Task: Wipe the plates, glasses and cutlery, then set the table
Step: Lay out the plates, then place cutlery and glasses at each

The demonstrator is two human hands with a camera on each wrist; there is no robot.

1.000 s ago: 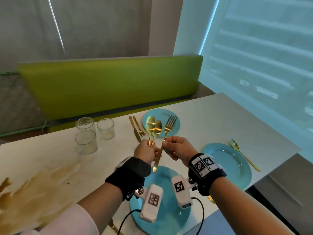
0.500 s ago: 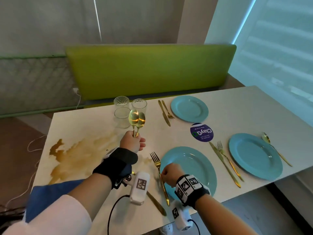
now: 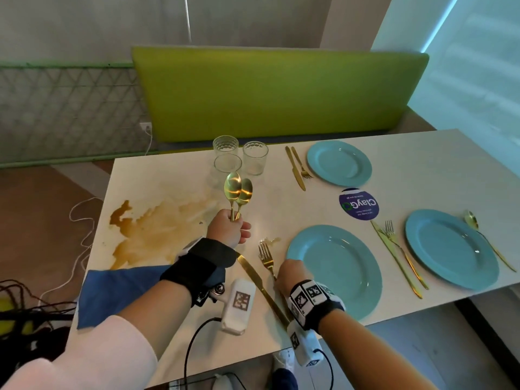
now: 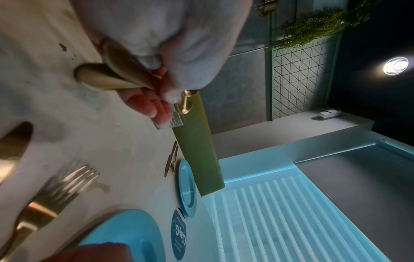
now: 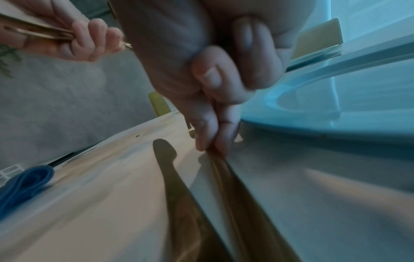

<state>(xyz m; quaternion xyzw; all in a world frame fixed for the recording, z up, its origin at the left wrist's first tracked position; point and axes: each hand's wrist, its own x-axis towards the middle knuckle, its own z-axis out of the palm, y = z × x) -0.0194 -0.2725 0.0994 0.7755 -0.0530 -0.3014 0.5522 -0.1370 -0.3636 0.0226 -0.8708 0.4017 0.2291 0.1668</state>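
Observation:
My left hand [image 3: 229, 229] grips two gold spoons [image 3: 237, 190] upright above the table, bowls up; their handles [image 4: 116, 76] cross my palm in the left wrist view. My right hand [image 3: 289, 274] pinches the handle of a gold fork [image 3: 266, 258] that lies on the table just left of the near blue plate [image 3: 334, 268]. In the right wrist view my fingertips [image 5: 210, 140] press on that handle [image 5: 226, 177]. A gold knife [image 3: 259, 285] lies left of the fork. Three glasses [image 3: 239, 156] stand at the back.
Two more blue plates [image 3: 339, 161] [image 3: 450, 249] are laid with gold cutlery beside them. A brown spill [image 3: 152, 229] stains the table's left part, a blue cloth [image 3: 112, 294] lies at the near left corner, and a round purple sticker [image 3: 358, 204] sits mid-table. A green bench [image 3: 275, 91] stands behind.
My right hand carried the fork down from beside the spoons and laid it left of the near plate, still holding its handle. My left hand keeps the spoons raised.

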